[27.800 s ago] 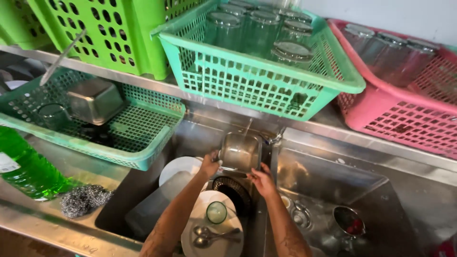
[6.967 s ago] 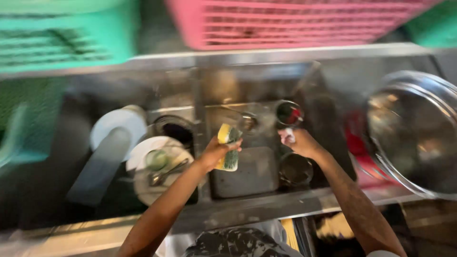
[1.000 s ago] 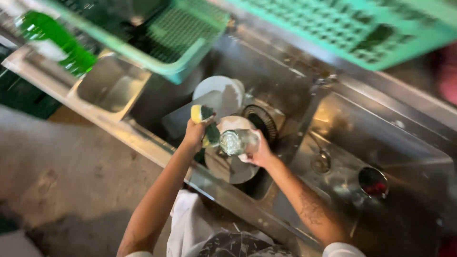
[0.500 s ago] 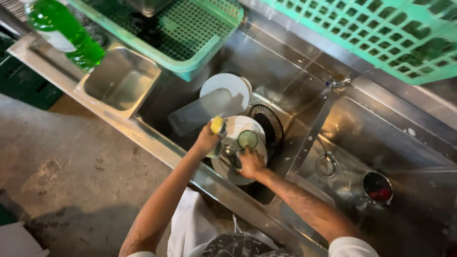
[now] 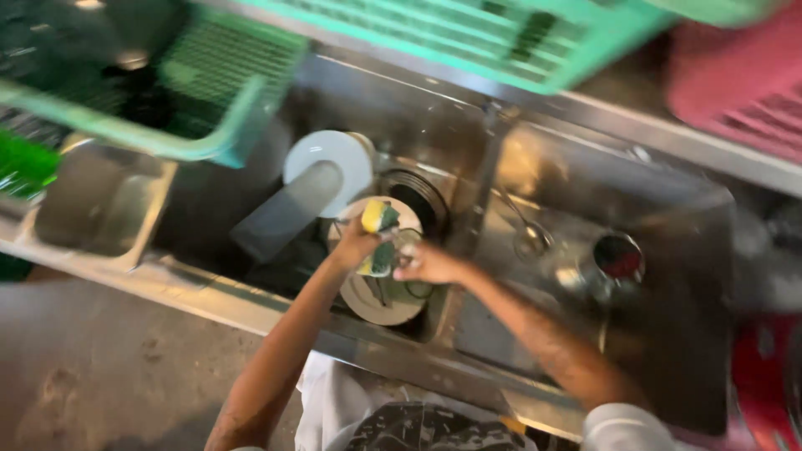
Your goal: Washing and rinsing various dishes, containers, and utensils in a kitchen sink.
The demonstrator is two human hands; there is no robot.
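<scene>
Sponge [image 5: 378, 219] yellow-green, gripped in left hand [image 5: 355, 247], blurred glass alongside.

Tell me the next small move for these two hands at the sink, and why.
Probably keep rubbing the yellow-green sponge in the left hand over the glass that the right hand steadies above the round plate; both hands already meet on it.
</scene>
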